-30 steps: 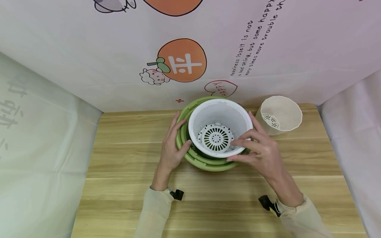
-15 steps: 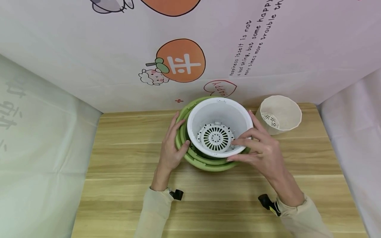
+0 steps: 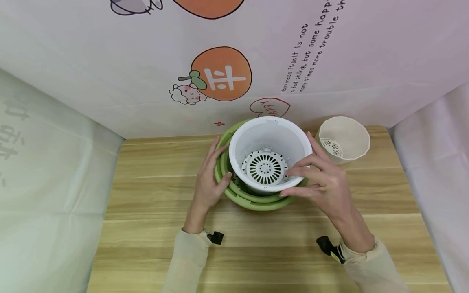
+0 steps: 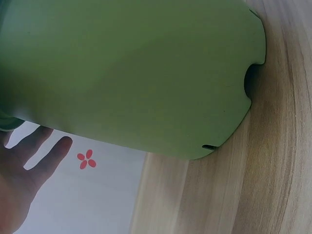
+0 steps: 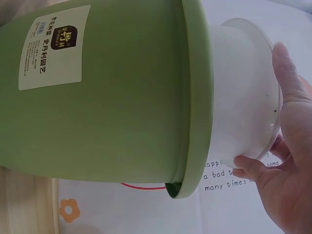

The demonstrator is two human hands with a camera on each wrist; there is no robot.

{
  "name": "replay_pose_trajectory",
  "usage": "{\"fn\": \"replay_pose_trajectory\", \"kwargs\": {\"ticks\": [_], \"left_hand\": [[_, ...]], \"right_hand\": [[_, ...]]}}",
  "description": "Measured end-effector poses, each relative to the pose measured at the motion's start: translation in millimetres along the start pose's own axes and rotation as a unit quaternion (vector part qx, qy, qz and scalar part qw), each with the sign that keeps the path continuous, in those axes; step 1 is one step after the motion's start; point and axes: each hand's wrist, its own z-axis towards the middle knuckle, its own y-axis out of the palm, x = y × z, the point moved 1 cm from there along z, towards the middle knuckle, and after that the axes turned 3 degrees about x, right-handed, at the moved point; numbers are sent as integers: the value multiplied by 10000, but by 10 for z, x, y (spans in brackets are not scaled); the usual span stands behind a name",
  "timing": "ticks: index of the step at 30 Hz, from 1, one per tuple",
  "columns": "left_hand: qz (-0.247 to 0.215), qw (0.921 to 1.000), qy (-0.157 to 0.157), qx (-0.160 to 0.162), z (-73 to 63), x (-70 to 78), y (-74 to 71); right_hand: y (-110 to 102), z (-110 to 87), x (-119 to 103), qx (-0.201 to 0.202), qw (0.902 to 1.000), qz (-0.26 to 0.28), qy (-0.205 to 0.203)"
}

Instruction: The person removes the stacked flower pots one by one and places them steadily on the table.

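Observation:
In the head view a white plastic flowerpot [image 3: 282, 136] with a slotted base stands partly inside nested green flowerpots [image 3: 253, 203]. My right hand [image 3: 326, 181] pinches the white pot's rim, with some fingers inside its wall. On the left, my left hand [image 3: 210, 181] grips the green rim, thumb over the edge and fingers along the outside. The right wrist view shows the white pot [image 5: 241, 87] projecting well above the green pot [image 5: 126, 107], which bears a paper label [image 5: 54, 46]. Its notched foot [image 4: 229, 87] touches the table in the left wrist view.
A cream faceted pot [image 3: 357, 140] with a perforated base stands behind my right hand, close to the printed backdrop [image 3: 154, 89]. Beneath everything is a wood-grain table [image 3: 256, 252], with white cloth hanging along both sides.
The white pot has risen a little out of the green pots, drawn by my right hand. My left hand keeps its grip on the green rim. The head view has shifted slightly.

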Motion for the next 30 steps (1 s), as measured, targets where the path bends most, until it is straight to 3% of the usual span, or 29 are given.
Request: {"fn": "replay_pose_trajectory", "kwargs": {"ticks": [8,30], "left_hand": [[7,10000,-6,1,0,-2,9],[-61,9999,-94,45,-1,9,10]], "right_hand": [[-10,31,-38,164,9998,93,20],[-22,160,-106,707,9934,798,-434]]}}
